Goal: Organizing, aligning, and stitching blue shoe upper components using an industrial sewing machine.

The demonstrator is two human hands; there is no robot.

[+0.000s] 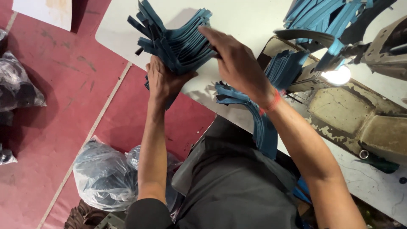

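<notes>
Gripping a fanned bundle of blue straps (178,40) above the white tabletop (246,21), the left hand (163,80) clamps its lower end while the right hand (237,63) closes its fingers on the side. The step looks like squaring the stack; next calls for even pressure. Strap ends stay hidden behind the palms.

1. Clear plastic bags (104,178) of dark material are sitting on the red floor (55,101) at seven o'clock.
2. A worn sewing machine (360,114) (lamp (338,75) glowing) is standing at three o'clock.
</notes>
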